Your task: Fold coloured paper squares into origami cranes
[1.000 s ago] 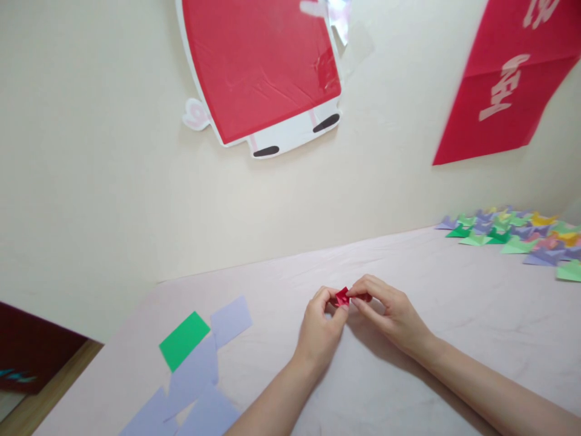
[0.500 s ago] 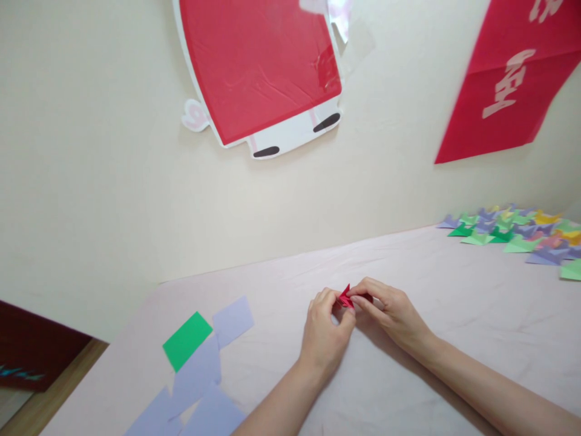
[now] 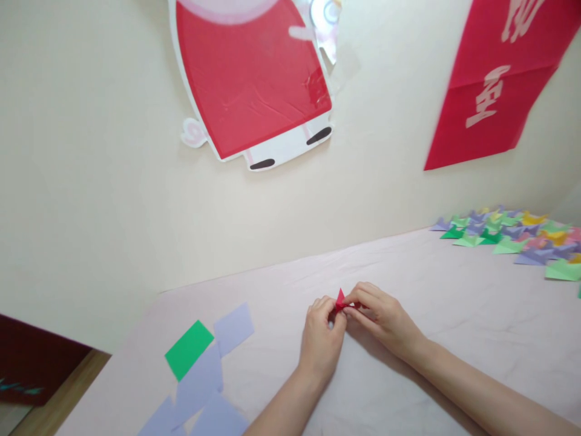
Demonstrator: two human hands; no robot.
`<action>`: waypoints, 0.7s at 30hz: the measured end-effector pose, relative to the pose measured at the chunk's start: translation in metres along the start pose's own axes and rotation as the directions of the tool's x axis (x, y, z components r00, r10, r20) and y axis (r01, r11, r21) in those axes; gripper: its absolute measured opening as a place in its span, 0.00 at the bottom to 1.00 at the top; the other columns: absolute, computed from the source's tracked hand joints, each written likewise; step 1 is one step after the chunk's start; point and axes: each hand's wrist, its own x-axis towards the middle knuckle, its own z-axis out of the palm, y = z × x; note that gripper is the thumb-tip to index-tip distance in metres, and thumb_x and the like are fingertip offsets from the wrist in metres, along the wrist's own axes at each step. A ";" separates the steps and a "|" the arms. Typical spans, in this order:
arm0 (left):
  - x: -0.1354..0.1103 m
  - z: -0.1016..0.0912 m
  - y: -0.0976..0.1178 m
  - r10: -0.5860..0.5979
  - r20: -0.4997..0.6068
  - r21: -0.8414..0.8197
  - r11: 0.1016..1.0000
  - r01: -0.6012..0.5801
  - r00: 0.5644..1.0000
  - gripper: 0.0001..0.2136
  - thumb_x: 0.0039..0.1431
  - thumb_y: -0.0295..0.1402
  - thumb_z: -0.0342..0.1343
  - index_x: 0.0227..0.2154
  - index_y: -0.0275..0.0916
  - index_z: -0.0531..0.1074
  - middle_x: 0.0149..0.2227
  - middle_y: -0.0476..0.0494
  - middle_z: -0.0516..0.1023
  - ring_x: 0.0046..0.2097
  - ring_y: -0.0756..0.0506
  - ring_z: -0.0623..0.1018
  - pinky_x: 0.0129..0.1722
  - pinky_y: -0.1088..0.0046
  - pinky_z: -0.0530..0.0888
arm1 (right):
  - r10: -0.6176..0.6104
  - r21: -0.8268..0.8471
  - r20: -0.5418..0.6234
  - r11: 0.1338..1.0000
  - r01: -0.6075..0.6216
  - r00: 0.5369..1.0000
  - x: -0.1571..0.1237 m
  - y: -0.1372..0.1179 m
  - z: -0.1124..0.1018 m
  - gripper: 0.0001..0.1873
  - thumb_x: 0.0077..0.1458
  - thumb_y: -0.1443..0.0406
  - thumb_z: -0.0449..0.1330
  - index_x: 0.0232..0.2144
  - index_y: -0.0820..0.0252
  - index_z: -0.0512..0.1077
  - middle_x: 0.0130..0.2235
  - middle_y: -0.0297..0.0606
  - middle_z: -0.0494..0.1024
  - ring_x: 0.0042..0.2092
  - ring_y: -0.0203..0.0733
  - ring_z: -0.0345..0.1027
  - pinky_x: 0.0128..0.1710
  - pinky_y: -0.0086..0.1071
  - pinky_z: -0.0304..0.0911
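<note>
Currently, folded red paper [image 3: 340,300] is being pinched by left hand [image 3: 321,339] and right hand [image 3: 391,318], its tip [image 3: 341,293] being exposed between the fingers [image 3: 362,297].

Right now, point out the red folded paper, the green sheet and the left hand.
Red folded paper [image 3: 340,298]: head view, on its raised pointed flap.
Green sheet [image 3: 189,350]: head view, on the middle of its flat face.
Left hand [image 3: 320,339]: head view, on the back of the hand.

The wall [image 3: 113,181] bears a cutout [image 3: 256,85] and banner [image 3: 512,97].
</note>
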 end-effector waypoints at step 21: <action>0.000 -0.001 0.006 -0.009 0.059 0.092 0.996 0.003 0.998 0.07 0.57 0.25 0.51 0.32 0.42 0.73 0.34 0.47 0.75 0.40 0.43 0.73 0.45 0.63 0.66 | 0.701 -0.620 -0.413 0.251 -0.743 0.582 -0.004 0.106 -0.205 0.11 0.54 0.65 0.55 0.27 0.62 0.76 0.30 0.51 0.77 0.32 0.49 0.70 0.27 0.34 0.49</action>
